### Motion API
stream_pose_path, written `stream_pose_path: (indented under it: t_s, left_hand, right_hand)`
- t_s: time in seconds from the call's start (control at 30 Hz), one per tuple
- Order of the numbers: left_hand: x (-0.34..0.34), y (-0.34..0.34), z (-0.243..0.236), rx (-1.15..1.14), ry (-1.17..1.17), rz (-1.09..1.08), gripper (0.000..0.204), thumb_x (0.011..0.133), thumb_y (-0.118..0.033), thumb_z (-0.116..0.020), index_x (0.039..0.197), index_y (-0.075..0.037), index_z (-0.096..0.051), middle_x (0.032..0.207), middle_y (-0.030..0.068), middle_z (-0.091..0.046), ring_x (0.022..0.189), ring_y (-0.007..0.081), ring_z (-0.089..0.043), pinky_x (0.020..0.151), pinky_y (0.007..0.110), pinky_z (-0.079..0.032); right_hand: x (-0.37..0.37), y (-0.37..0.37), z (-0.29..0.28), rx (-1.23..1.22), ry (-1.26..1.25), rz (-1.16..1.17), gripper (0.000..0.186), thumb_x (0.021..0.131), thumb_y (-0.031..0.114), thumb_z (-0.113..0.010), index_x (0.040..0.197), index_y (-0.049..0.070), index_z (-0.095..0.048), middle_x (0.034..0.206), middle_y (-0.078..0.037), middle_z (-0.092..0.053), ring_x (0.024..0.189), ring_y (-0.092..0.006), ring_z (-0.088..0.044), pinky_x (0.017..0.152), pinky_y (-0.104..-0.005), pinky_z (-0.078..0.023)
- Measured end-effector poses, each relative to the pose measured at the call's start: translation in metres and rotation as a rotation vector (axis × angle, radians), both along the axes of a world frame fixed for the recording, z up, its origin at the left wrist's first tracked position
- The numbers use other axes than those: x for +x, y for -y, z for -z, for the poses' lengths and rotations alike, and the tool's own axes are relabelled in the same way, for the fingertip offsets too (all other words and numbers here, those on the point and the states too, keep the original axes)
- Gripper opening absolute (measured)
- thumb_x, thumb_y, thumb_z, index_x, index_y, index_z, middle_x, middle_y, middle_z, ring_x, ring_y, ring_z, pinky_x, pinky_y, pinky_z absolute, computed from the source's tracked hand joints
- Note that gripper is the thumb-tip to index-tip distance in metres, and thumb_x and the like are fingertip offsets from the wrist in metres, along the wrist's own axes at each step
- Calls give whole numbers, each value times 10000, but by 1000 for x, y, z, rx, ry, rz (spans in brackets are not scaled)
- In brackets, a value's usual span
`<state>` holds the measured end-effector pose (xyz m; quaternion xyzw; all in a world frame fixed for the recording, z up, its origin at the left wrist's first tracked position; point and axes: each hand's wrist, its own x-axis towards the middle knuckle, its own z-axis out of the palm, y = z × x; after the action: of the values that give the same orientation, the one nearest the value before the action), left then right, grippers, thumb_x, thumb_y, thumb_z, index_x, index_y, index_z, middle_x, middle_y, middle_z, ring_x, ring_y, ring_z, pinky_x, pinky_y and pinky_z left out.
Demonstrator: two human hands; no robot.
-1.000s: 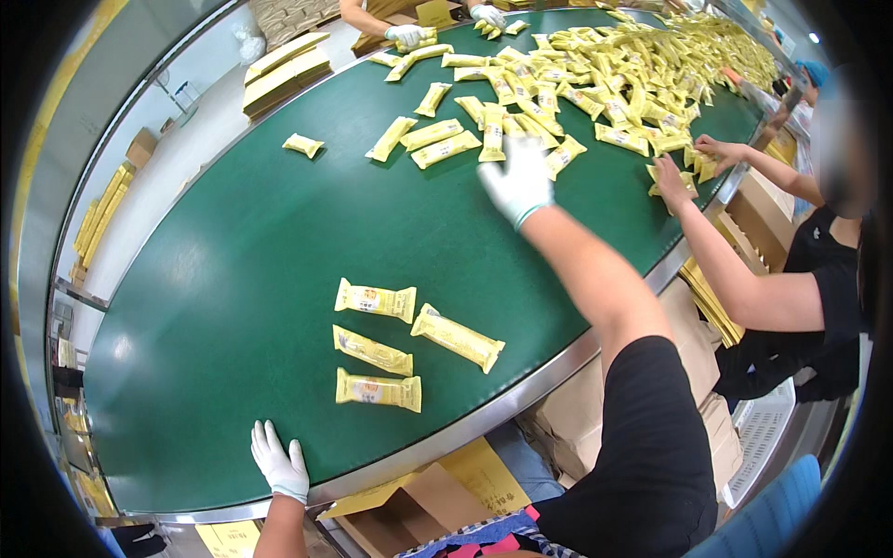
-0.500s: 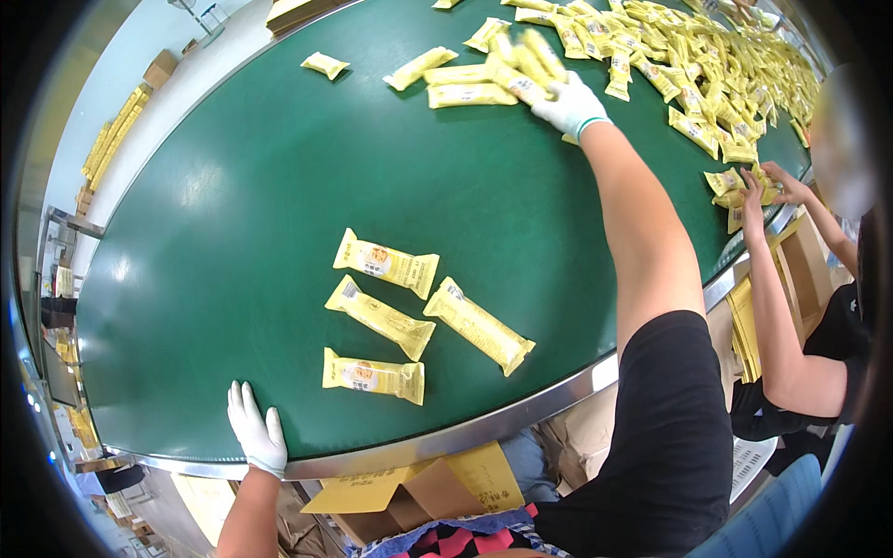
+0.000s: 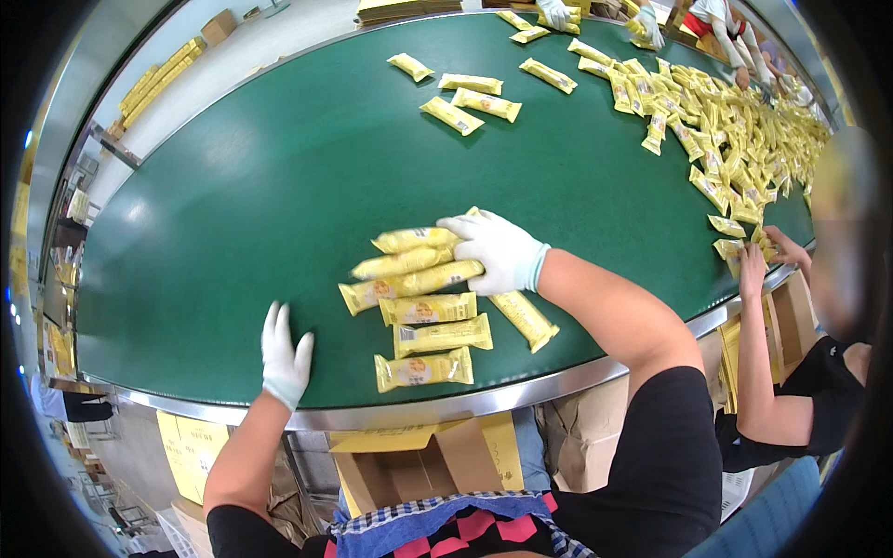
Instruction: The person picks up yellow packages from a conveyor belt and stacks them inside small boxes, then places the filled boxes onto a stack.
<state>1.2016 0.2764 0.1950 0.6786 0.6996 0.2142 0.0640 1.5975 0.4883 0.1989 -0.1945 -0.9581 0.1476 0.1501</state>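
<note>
My right hand (image 3: 499,253), in a white glove, grips the right ends of several yellow snack packets (image 3: 409,284) on the green tabletop. Part of its fingers is hidden behind the hand and packets. Just below, three more packets lie stacked in a row, one under another; the lowest packet (image 3: 423,370) is nearest the table edge. A slanted packet (image 3: 524,321) lies partly under my right hand. To the left of the row, my left hand (image 3: 286,358), also gloved, rests at the near table edge with fingers spread, holding nothing.
A large heap of yellow packets (image 3: 744,139) covers the far right. Loose packets (image 3: 473,104) lie farther back. A co-worker's hands (image 3: 758,256) handle packets at right; other gloved hands (image 3: 555,13) show at the far edge. An open cardboard box (image 3: 400,470) stands below the metal table rim (image 3: 521,389).
My right hand has come back from the far side toward me, bringing several packets to the near row. My left hand stays at the table edge, still spread.
</note>
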Motion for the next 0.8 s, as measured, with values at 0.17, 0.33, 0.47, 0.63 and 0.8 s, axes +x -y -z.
stream_pose_path:
  t_s: [0.17,0.33,0.47,0.63,0.8]
  left_hand:
    - [67,-57,-38,-4,73,446,609,875,-182,-699,1399,33,-474,1472,286,-432,1362,459,-431,1147,477,-365]
    - [82,-83,-12,-91,-9,529,532,869,-155,-660,1364,-21,-520,1202,188,-593,1125,377,-574,967,453,-470]
    - [76,-78,-23,-200,-18,442,514,850,-146,-654,1330,-8,-532,1126,191,-615,1053,379,-597,926,428,-495]
    - [96,-44,-63,-183,297,444,374,825,-143,-674,1168,-12,-603,1102,216,-615,1030,395,-619,905,434,-515]
    - [143,-32,-51,-592,-82,828,476,844,-280,-731,1214,-23,-576,1171,191,-587,1147,365,-589,992,416,-491]
  right_hand:
    - [43,37,-23,-78,-150,301,406,689,186,-731,1070,74,-644,1463,-280,-458,1380,-505,-395,1143,-526,-373]
    - [56,71,-25,-283,202,730,473,879,256,-695,1299,79,-568,1230,-174,-587,1174,-361,-588,993,-436,-503]
    - [46,67,-24,-255,304,837,380,905,264,-631,1233,78,-594,1161,-159,-619,1107,-361,-611,955,-452,-520]
    - [4,61,-28,-184,154,940,291,921,229,-603,1171,81,-605,1171,-155,-624,1138,-356,-606,974,-452,-517]
    - [6,52,-22,-222,81,1060,229,918,191,-601,1094,46,-595,1152,-213,-626,1084,-389,-623,951,-460,-516]
